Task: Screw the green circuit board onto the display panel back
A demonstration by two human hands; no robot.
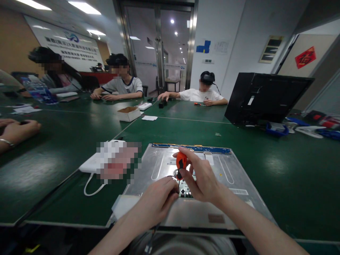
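Pinching an orange-and-black screwdriver by its handle, the right hand has its grip closed between thumb and fingers, the shaft pointing down toward six o'clock at a green circuit board. The left hand sits just beside the shaft at eight o'clock, fingers curled; whether its grip holds anything cannot be told. The board lies near the middle of a flat metal panel on the green tabletop, with a blue strip along the panel's twelve o'clock edge. From the board, a partly blurred white device lies at ten o'clock, an open box at eleven, and a black monitor between one and two.
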